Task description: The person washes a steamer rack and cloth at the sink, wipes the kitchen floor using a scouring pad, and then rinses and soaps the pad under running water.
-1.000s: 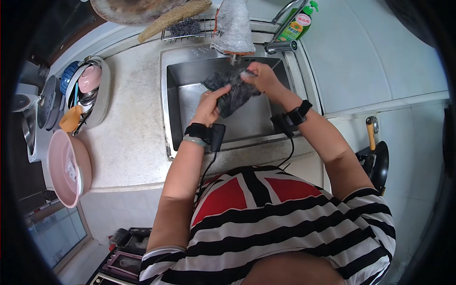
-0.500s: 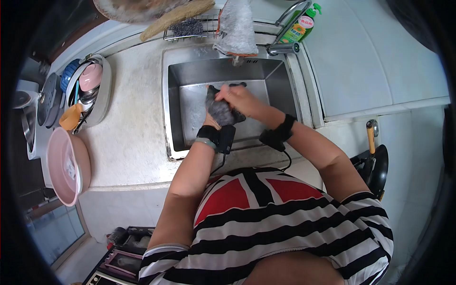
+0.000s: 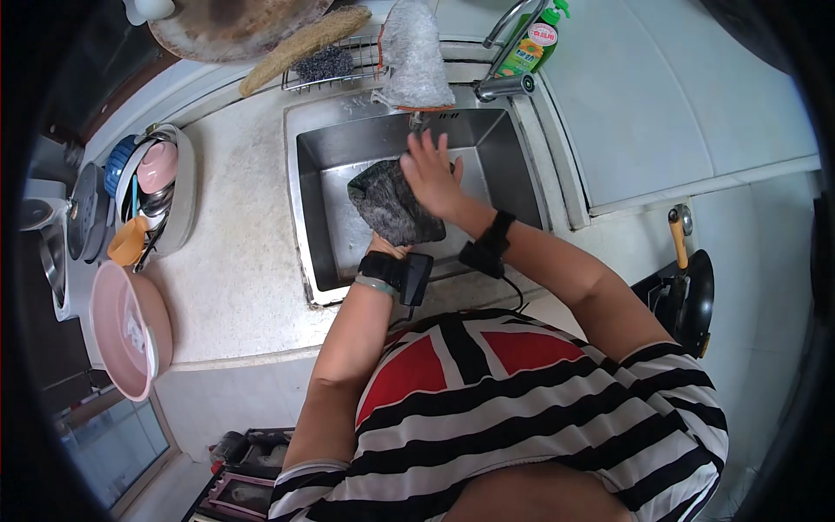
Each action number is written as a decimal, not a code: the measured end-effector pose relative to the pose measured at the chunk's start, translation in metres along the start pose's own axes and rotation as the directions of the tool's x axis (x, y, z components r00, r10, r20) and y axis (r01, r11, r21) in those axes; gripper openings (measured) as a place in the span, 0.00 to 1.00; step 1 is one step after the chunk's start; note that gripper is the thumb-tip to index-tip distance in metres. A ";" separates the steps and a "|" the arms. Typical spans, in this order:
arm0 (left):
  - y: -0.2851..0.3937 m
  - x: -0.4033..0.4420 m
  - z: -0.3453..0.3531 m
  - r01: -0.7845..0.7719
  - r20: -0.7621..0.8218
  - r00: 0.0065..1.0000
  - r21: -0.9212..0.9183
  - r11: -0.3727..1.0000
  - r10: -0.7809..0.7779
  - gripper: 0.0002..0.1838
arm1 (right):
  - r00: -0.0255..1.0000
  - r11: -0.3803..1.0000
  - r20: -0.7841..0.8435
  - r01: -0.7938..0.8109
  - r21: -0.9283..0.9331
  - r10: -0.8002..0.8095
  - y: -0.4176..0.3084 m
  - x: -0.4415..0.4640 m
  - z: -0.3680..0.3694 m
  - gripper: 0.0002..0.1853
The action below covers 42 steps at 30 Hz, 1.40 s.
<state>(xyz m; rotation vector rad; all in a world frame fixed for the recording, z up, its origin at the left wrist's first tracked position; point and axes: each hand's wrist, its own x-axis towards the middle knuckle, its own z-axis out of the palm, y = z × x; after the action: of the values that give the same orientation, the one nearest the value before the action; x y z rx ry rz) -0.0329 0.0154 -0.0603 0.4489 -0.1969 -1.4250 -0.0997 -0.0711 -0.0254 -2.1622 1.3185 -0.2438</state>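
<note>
Over the stainless sink [image 3: 515,165], a dark grey cloth [image 3: 393,204] is spread out, wet-looking and rumpled. My left hand [image 3: 389,247] supports it from below; its fingers are hidden under the fabric, and only the part near the wrist shows. Beside the cloth's upper right edge is my right hand [image 3: 433,178], open with its fingers stretched and apart. Whether its palm touches the fabric I cannot tell. Both wrists wear black straps with small boxes.
A grey mitt-like cloth [image 3: 417,56] hangs over the sink's back edge, near the faucet [image 3: 507,86] and a green soap bottle [image 3: 537,43]. A loofah [image 3: 304,50] lies on a wire rack [image 3: 361,56]. Left are a dish basket [image 3: 184,191] and a pink basin [image 3: 156,322].
The bunched cloth has been opened out into a wide piece over my left hand. My right hand has gone from gripping it to open, fingers spread. The view has shifted slightly.
</note>
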 end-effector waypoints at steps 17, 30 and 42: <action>0.025 -0.009 0.022 -0.260 0.351 0.926 0.860 -0.439 0.141 0.36 | 0.979 0.977 0.057 0.191 0.095 -0.196 0.002 -0.014 0.020 0.35; -0.027 0.033 -0.027 -0.258 0.188 0.926 0.948 0.184 0.328 0.38 | 0.846 0.829 0.093 0.483 0.282 -0.524 0.044 0.056 0.053 0.28; 0.042 -0.011 -0.005 -0.282 0.153 0.938 0.860 0.425 0.312 0.27 | 0.929 0.660 0.309 -0.102 0.745 -0.205 -0.003 0.011 -0.042 0.12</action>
<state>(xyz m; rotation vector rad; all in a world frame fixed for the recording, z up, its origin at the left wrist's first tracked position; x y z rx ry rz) 0.0059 0.0307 -0.0461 1.2269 -0.9816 -0.8470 -0.1102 -0.0958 0.0087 -1.4206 0.7289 -0.3185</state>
